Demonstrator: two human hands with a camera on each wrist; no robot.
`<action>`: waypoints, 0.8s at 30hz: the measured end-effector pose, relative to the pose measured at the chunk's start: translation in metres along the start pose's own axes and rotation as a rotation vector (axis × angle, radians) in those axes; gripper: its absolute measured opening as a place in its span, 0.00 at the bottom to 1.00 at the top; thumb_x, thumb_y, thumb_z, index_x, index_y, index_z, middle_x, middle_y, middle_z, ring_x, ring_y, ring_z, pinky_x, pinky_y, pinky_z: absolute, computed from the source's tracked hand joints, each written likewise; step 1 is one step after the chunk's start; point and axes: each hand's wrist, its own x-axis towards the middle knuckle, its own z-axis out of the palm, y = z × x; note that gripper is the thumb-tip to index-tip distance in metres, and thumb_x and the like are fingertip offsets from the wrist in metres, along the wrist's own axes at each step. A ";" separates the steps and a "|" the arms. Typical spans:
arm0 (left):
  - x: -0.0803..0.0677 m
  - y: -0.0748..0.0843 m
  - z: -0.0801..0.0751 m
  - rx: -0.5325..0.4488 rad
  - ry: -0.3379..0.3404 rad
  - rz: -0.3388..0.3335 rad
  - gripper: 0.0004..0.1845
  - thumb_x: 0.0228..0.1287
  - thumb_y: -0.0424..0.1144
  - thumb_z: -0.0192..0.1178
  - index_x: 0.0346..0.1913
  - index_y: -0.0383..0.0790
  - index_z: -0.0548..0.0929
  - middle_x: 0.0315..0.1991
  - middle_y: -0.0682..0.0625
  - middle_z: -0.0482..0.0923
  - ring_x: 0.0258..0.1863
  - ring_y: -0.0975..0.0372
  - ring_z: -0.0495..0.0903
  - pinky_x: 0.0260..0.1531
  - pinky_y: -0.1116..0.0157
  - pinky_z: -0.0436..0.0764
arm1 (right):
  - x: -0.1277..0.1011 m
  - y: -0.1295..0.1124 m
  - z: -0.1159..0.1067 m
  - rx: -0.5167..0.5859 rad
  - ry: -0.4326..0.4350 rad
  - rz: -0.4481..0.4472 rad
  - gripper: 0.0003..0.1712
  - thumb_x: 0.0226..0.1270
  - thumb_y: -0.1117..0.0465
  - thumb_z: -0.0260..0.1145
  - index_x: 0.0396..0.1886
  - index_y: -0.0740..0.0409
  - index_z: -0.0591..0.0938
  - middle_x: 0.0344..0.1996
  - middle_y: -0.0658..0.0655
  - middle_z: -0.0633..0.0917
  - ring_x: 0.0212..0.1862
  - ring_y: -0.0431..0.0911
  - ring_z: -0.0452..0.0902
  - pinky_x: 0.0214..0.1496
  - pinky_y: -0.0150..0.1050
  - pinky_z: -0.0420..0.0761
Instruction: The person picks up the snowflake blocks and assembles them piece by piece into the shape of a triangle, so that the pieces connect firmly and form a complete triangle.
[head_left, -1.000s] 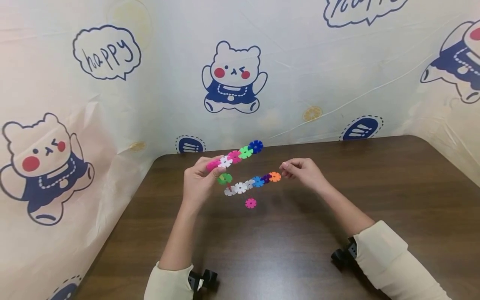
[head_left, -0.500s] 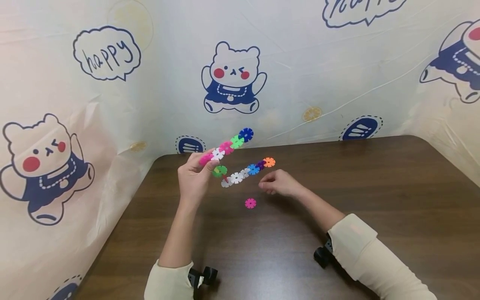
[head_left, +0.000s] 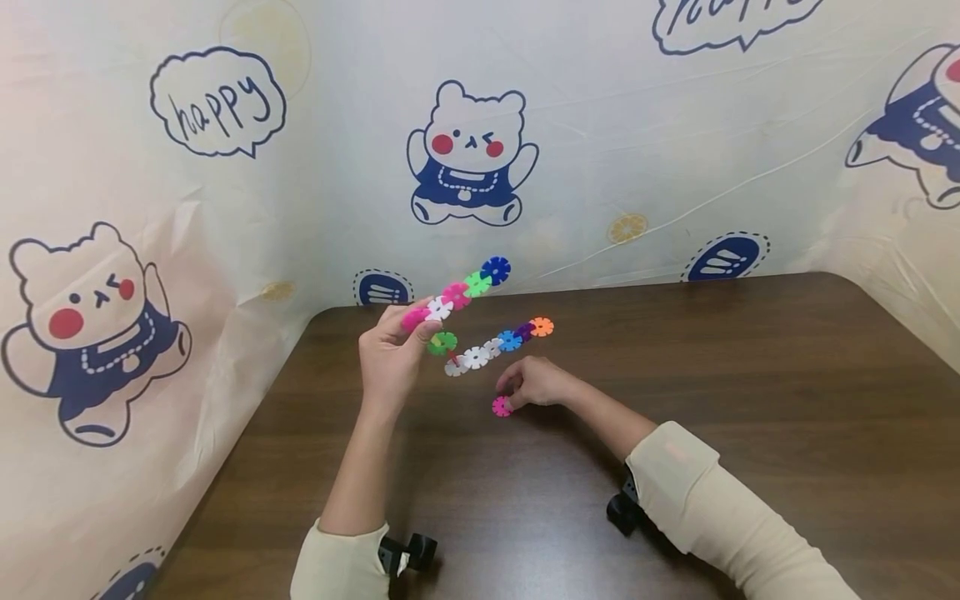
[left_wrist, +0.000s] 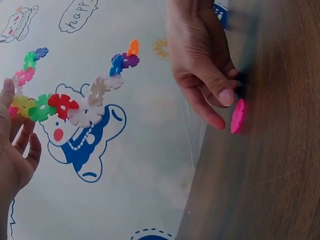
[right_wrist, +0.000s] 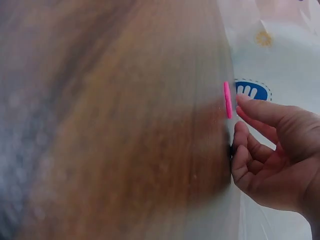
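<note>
My left hand [head_left: 390,358] holds up a curved chain of interlocking snowflake discs [head_left: 475,358], its thumb and fingers pinching it near the pink and white discs. One arm of the chain ends in a blue disc [head_left: 496,271], the other in an orange disc [head_left: 542,327]. At the bend, the left wrist view shows a yellow, a green and a red disc [left_wrist: 63,106]. A loose pink disc [head_left: 500,407] is on the wooden table, below the chain. Right at it is my right hand [head_left: 543,383], thumb and forefinger apart, fingertips beside its edge in the right wrist view.
The brown wooden table [head_left: 712,400] runs back to a hanging sheet [head_left: 585,125] printed with bears and speech bubbles. Black camera mounts [head_left: 408,554] sit at both sleeve cuffs, low over the table.
My right hand has left the orange end of the chain and come down leftward to the loose pink disc. The left hand has raised the chain slightly, moving it left.
</note>
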 end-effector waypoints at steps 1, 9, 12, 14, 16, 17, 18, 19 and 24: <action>0.000 0.000 0.000 -0.004 -0.004 0.000 0.17 0.52 0.33 0.69 0.45 0.29 0.84 0.36 0.46 0.82 0.36 0.63 0.75 0.26 0.75 0.73 | 0.000 0.000 0.001 -0.002 0.005 -0.003 0.14 0.48 0.64 0.75 0.38 0.56 0.86 0.17 0.47 0.76 0.23 0.38 0.68 0.26 0.31 0.66; 0.000 0.000 0.002 -0.013 -0.015 -0.023 0.16 0.53 0.34 0.68 0.45 0.29 0.84 0.33 0.57 0.80 0.35 0.63 0.74 0.25 0.75 0.73 | 0.000 0.000 0.004 -0.005 0.002 -0.001 0.11 0.47 0.65 0.76 0.33 0.56 0.85 0.16 0.48 0.75 0.22 0.39 0.67 0.24 0.31 0.65; 0.000 -0.001 0.002 -0.006 -0.012 -0.025 0.16 0.53 0.34 0.68 0.45 0.30 0.84 0.34 0.55 0.80 0.35 0.63 0.74 0.24 0.75 0.73 | 0.000 0.000 0.004 -0.016 0.011 -0.011 0.11 0.46 0.67 0.76 0.30 0.56 0.83 0.19 0.48 0.75 0.25 0.40 0.69 0.27 0.32 0.67; -0.001 -0.001 0.002 0.002 -0.010 -0.030 0.16 0.52 0.34 0.68 0.45 0.30 0.85 0.34 0.53 0.81 0.35 0.63 0.74 0.24 0.75 0.73 | -0.002 0.000 0.004 -0.030 0.014 -0.025 0.12 0.46 0.68 0.76 0.28 0.57 0.81 0.20 0.48 0.76 0.26 0.40 0.70 0.29 0.32 0.69; -0.001 -0.001 0.002 0.008 -0.007 -0.037 0.16 0.52 0.33 0.68 0.45 0.30 0.85 0.35 0.51 0.81 0.34 0.63 0.74 0.24 0.75 0.72 | -0.005 -0.001 0.003 -0.041 0.011 -0.038 0.12 0.46 0.68 0.75 0.27 0.57 0.79 0.21 0.48 0.76 0.27 0.40 0.70 0.29 0.32 0.70; -0.002 -0.001 0.002 0.012 -0.006 -0.042 0.16 0.52 0.33 0.68 0.45 0.30 0.85 0.35 0.51 0.81 0.34 0.63 0.74 0.24 0.75 0.72 | -0.006 -0.001 0.002 -0.040 0.005 -0.038 0.12 0.47 0.68 0.75 0.26 0.57 0.79 0.21 0.48 0.77 0.26 0.40 0.70 0.30 0.32 0.70; -0.002 -0.001 0.002 0.015 -0.005 -0.050 0.16 0.52 0.33 0.68 0.45 0.31 0.85 0.34 0.51 0.81 0.34 0.64 0.74 0.23 0.75 0.72 | -0.009 -0.001 0.000 -0.040 -0.001 -0.039 0.11 0.47 0.69 0.74 0.26 0.56 0.78 0.20 0.48 0.77 0.26 0.40 0.71 0.29 0.32 0.70; -0.002 -0.001 0.003 0.014 -0.003 -0.058 0.16 0.52 0.32 0.68 0.45 0.31 0.85 0.34 0.52 0.81 0.34 0.64 0.74 0.23 0.74 0.71 | -0.011 -0.002 -0.001 -0.038 -0.006 -0.040 0.10 0.48 0.69 0.73 0.26 0.57 0.79 0.20 0.48 0.77 0.25 0.40 0.71 0.29 0.32 0.71; -0.002 -0.001 0.004 0.015 -0.010 -0.082 0.15 0.53 0.30 0.67 0.46 0.31 0.85 0.32 0.56 0.79 0.32 0.65 0.73 0.22 0.75 0.71 | -0.028 -0.001 -0.012 0.011 -0.015 -0.022 0.05 0.52 0.69 0.70 0.28 0.57 0.82 0.17 0.48 0.77 0.22 0.39 0.69 0.26 0.32 0.70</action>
